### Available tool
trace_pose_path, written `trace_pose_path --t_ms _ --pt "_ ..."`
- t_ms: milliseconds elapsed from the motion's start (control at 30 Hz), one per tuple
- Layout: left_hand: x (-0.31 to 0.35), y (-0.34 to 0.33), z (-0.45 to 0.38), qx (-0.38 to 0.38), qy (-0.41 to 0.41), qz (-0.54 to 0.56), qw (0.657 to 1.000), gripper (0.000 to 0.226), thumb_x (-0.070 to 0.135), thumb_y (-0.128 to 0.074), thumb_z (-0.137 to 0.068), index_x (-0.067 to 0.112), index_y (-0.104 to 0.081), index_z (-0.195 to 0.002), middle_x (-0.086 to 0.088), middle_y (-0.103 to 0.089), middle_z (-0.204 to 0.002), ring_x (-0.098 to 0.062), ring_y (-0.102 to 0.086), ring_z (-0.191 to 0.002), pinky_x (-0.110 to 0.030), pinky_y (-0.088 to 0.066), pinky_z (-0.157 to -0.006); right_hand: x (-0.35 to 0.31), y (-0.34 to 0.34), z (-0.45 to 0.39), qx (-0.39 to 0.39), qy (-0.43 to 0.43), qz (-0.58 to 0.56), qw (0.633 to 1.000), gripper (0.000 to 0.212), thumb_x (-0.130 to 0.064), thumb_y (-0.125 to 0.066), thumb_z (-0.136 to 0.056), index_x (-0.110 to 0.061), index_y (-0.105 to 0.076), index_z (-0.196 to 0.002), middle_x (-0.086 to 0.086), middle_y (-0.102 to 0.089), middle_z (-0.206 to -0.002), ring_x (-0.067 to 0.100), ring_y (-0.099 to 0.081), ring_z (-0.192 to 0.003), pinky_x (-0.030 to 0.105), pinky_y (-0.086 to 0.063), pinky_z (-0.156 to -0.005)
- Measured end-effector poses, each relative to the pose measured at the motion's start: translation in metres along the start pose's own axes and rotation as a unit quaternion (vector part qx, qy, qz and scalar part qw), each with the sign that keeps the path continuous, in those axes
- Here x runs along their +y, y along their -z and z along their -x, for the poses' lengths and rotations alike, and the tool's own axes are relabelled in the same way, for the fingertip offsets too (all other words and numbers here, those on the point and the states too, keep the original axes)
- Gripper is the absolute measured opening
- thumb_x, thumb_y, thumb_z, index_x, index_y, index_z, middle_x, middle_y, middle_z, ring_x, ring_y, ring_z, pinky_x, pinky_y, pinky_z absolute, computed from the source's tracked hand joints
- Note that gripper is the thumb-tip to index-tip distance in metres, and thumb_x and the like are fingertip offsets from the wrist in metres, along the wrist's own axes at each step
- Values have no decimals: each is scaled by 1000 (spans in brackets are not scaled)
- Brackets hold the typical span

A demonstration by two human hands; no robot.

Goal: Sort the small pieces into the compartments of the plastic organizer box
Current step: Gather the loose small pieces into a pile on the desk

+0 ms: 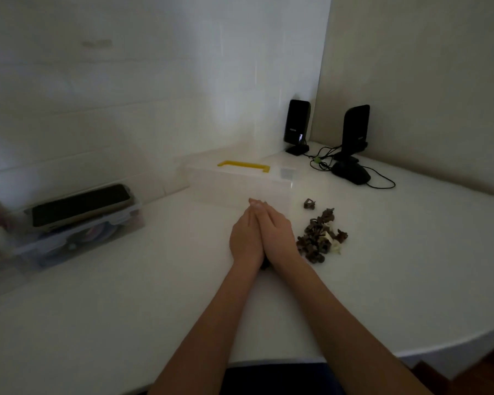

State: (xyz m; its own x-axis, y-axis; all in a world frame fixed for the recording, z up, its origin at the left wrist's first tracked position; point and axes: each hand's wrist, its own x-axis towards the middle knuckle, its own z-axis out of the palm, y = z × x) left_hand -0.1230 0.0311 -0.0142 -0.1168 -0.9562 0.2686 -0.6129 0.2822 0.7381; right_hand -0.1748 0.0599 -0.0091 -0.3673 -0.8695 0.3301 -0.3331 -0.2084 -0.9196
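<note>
From the head view, the person's left hand [246,238] and right hand [277,233] lie pressed palm to palm on the white table [154,295], fingers straight and flat against each other, tips pointing away from the body. They hold nothing that I can see, though a small dark shape peeks out under the heels of the palms and I cannot tell what it is.

Just beyond the fingertips sits the clear plastic box [240,186], lid down, with a yellow handle [244,165] along its far edge. The fingertips are close to its near wall; I cannot tell whether they touch it.

To the right of the fingers, near the right hand but apart from it, lies a pile of small dark pieces [321,238] with a couple of pale ones mixed in. One single dark piece [309,203] lies alone, level with the fingertips and to their right.

Far left of the fingers stands a second clear container [77,238] holding coloured things, with a black phone [80,205] resting on its lid.

Beyond the fingers and to the right, in the corner, stand two black speakers [296,125], with a black mouse [351,172] and loose cables in front of them.
</note>
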Motion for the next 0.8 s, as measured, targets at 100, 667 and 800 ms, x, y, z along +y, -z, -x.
trace_pose_path --t_ms 100,667,800 --pt "7 -9 3 -6 0 -1 1000 35 26 -32 -106 11 -57 -125 -10 -63 -125 -26 -56 -113 -22 -31 -81 -4 15 3 8 12 39 999 33 -30 -38 -99 -17 -67 -109 6 -70 -107 7 -60 -93 13 -45 -84" --pt "78 -73 22 -72 18 199 977 50 40 -21 -104 13 -56 -128 -6 -59 -130 -16 -51 -119 -24 -30 -92 33 162 -56 -75 -133 99 983 65 -61 -13 -94 -25 -43 -139 1 -36 -151 19 -29 -139 36 -20 -109" --pt "80 -80 8 -113 25 243 963 52 44 -19 -103 19 -54 -133 -4 -55 -137 -17 -48 -128 -29 -29 -110 29 155 -69 -190 -163 102 963 72 -74 -11 -86 -35 -45 -136 0 -37 -150 21 -32 -138 46 -19 -115"
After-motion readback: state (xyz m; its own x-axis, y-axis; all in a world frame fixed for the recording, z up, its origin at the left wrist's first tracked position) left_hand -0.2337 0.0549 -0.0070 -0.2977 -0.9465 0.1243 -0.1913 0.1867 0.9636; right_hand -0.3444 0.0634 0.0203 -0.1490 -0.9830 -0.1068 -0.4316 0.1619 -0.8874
